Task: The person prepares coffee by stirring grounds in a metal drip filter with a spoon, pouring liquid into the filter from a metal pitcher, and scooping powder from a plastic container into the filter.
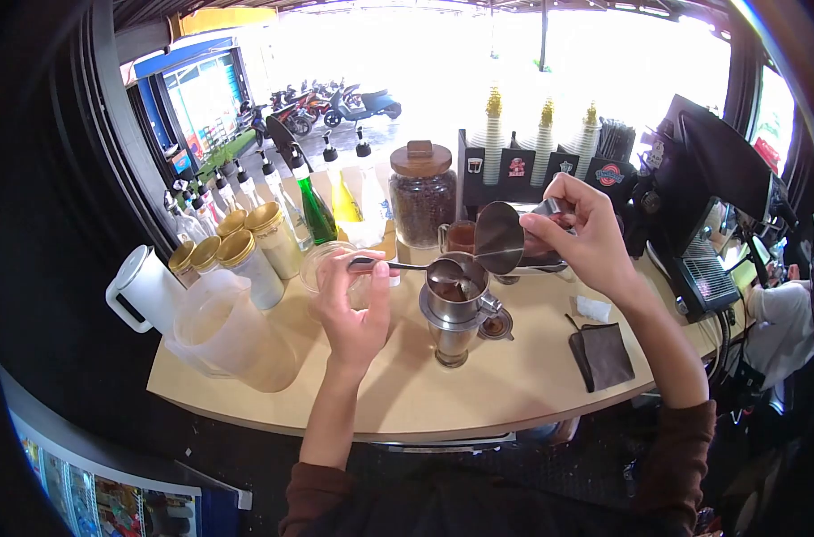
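My left hand (351,304) pinches the handle of a spoon (396,265), whose bowl is over the open top of a metal drip coffee filter (450,309). Dark contents show inside the filter, which rests upright on a footed glass (453,342). Raised to the right, my right hand (586,234) is closed around a metal cup (499,238). That cup is tilted left, its round face close to the filter's rim; whether anything pours from it I cannot tell. Behind the filter stands a glass mug (459,237) with brown contents. A small metal lid (496,325) lies beside the footed glass.
At left stand a frosted plastic pitcher (217,327), a white kettle (140,291), gold-lidded jars (265,234) and several pump bottles. A coffee bean jar (422,201) and a cup holder (523,166) line the back. A dark cloth (602,356) and an espresso machine (702,251) are at right.
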Tool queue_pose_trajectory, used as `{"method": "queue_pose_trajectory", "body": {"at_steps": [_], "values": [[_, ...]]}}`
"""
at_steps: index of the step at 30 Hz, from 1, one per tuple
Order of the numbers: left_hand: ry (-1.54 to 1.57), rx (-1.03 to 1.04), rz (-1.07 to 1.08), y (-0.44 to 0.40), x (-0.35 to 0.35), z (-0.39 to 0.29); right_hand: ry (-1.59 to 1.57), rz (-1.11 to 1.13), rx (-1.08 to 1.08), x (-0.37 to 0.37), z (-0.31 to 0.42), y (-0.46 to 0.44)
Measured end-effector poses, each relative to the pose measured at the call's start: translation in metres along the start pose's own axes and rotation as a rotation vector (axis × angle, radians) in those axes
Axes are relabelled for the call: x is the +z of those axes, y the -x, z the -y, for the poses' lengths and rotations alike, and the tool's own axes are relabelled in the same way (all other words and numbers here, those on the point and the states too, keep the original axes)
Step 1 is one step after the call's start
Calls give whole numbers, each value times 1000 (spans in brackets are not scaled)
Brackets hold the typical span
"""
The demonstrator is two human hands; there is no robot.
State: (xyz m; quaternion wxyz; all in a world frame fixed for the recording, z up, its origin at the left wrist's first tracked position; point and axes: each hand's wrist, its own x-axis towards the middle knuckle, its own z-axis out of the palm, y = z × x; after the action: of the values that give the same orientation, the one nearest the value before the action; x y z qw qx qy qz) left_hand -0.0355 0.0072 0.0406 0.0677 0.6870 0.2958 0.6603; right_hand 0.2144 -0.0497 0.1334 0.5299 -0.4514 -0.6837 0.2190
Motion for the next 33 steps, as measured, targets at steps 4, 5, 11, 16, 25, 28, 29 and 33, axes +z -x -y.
{"method": "queue_pose_trajectory", "body": {"at_steps": [4,5,11,16,25,28,29,33], "values": [[-3,51,13,2,4,0,-51,-11,-22,4,-6,-2],[1,42,10,3,5,-1,-157,-34,39,4,-7,-2],[30,10,-24,7,5,-2,-251,-174,88,-13,-23,18],[-43,101,-49,7,-1,-1,-447,-307,280,-30,-96,61],[-118,120,-31,15,1,-3,-667,-441,455,-11,-196,134],[-131,140,-46,18,2,-3,-672,-460,391,-9,-215,144],[-125,146,-55,19,3,-3,-676,-458,388,-8,-220,147],[-110,193,-36,18,3,-4,-571,-436,366,-11,-238,159]]}}
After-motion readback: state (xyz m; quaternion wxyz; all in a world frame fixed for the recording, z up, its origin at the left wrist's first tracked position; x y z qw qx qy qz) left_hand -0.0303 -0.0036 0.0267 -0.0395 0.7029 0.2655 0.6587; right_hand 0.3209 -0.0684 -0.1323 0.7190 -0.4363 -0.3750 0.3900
